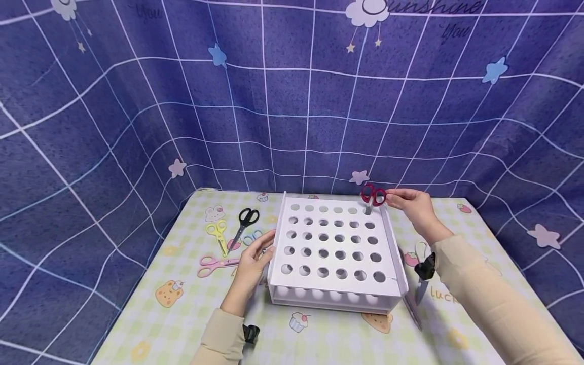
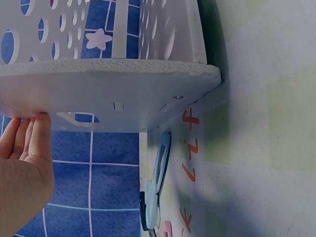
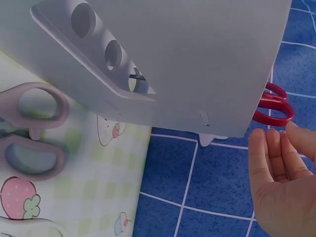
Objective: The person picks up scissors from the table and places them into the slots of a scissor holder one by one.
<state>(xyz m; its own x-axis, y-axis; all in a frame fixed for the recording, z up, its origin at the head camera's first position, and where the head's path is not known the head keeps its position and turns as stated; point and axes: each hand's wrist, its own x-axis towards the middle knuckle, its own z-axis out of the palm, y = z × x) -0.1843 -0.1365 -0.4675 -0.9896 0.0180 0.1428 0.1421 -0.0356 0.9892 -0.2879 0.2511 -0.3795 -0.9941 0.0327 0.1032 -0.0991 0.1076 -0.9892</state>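
Observation:
A white rack point(image 1: 330, 285) with rows of round holes stands mid-table. Red-handled scissors point(image 1: 379, 197) stand upright in its far right corner hole, blades down and partly hidden by the rack. At the right loop of that handle are the fingertips of my right hand point(image 1: 416, 209). The right wrist view puts the red handle point(image 3: 271, 120) just beyond the fingertips, with no part of it clearly between thumb and fingers. My left hand point(image 1: 250, 264) rests against the rack's left side panel. Its fingers point(image 2: 40, 134) touch that panel without curling round it.
Left of the rack lie black scissors point(image 1: 247, 219), yellow scissors point(image 1: 218, 228), pink scissors point(image 1: 209, 266) and small blue scissors point(image 1: 252, 237). Mauve-handled scissors point(image 3: 60, 111) lie right of the rack beside white-handled scissors point(image 1: 420, 248). A blue grid curtain point(image 1: 292, 126) hangs behind the table.

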